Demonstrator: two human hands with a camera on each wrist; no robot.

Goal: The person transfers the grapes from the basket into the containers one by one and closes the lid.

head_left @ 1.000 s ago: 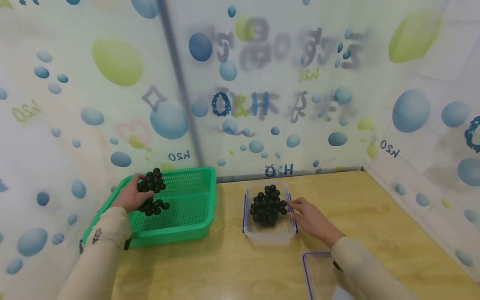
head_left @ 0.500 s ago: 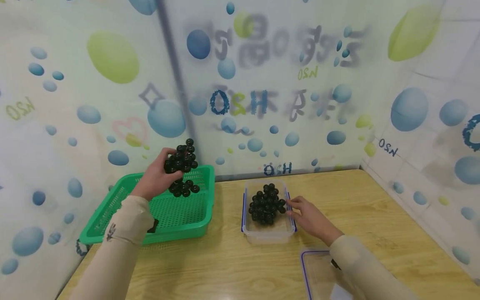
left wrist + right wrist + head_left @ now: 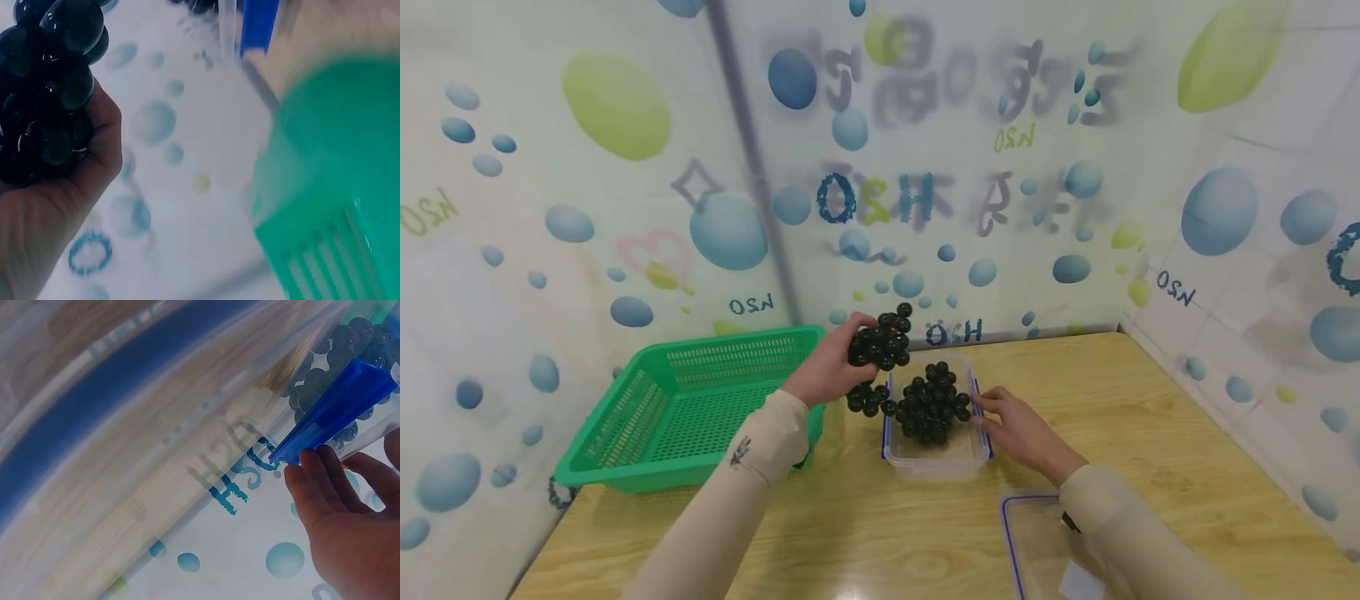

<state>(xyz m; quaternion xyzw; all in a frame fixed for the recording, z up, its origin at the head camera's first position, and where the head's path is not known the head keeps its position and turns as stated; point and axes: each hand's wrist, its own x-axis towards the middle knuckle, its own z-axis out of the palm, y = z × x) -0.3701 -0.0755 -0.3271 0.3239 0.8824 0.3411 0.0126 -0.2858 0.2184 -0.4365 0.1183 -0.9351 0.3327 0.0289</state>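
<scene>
My left hand point(image 3: 829, 371) grips a bunch of dark grapes point(image 3: 880, 345) in the air, just left of a clear plastic container point(image 3: 936, 457) with blue clips. Part of the bunch dangles below my hand by the container's left rim. The left wrist view shows the grapes point(image 3: 50, 81) held against my palm point(image 3: 56, 206). A second bunch of dark grapes point(image 3: 934, 402) lies inside the container. My right hand point(image 3: 1011, 421) rests with straight fingers against the container's right side, its fingertips point(image 3: 315, 469) touching the blue clip point(image 3: 334, 409).
A green slotted basket point(image 3: 692, 417) stands at the left of the wooden table point(image 3: 1150, 433), with nothing in it. A clear lid with a blue rim point(image 3: 1045, 542) lies near the front, under my right forearm. Bubble-patterned curtains close off the back and both sides.
My left hand lifted the grape bunch out of the green basket and carried it right, to the clear container's left rim. My right hand stayed at the container's right side.
</scene>
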